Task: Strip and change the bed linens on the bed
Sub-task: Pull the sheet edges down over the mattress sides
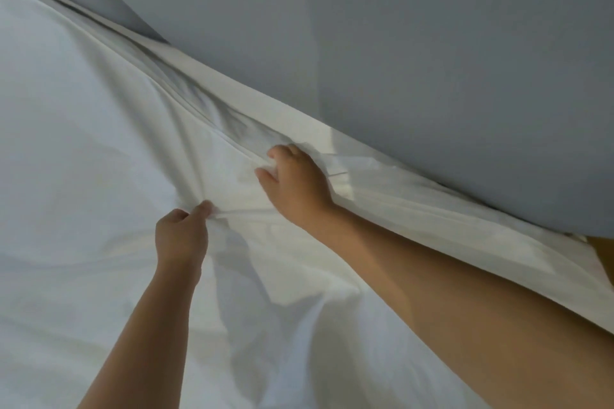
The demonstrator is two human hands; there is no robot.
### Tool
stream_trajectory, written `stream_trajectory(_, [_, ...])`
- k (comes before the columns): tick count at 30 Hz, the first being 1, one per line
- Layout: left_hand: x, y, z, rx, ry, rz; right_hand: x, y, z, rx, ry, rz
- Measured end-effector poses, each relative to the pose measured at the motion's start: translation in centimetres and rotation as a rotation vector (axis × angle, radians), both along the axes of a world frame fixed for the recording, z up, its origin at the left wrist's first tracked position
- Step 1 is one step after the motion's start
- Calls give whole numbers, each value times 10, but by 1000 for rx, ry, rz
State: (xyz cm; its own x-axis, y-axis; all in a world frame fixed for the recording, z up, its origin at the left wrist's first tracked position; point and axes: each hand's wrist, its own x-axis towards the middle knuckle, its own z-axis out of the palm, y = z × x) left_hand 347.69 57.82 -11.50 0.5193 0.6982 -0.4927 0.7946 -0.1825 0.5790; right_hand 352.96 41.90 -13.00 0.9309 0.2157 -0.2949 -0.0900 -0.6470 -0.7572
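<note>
White sheet covers the bed and fills the lower left of the view, its far edge running on a slant from upper left to lower right, right against a grey-blue wall. Along that edge the cloth lies in several long, narrow folds, and creases fan out from the two places where it is held.

The left hand reaches forward on a bare, nearly straight forearm, knuckles up. Its thumb and curled fingers pinch a small ridge of the sheet and lift it slightly off the bed.

The right hand reaches further, on a bare arm that crosses from the lower right corner. It sits at the folded edge, just beside the wall. Its fingers are curled into the bunched folds and its thumb is set against them, so it grips the sheet too.

Both hands are near each other but apart, with taut cloth between them.

A small brown patch shows at the right, below the wall
</note>
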Motion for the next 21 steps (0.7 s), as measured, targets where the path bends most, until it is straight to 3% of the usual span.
stream_trajectory(3, [1,-3,0,130,29,-74,13,3,-6,-2,141,-40])
stream_trajectory(6, [0,-3,1,239,54,-132,19,11,-10,-139,82,77])
stream_trajectory(12, [-2,1,0,252,91,-161,21,23,-11,-275,-10,202])
stream_trajectory(14, [0,0,0,252,91,-168,18,23,-6,-224,-40,174])
stream_trajectory(17, [2,-1,1,284,101,-196,8,22,5,8,-127,135])
stream_trajectory(19, [0,2,4,339,120,-228,3,22,12,122,-115,272])
stream_trajectory(21, [-7,9,7,404,152,-261,4,22,8,57,-66,410])
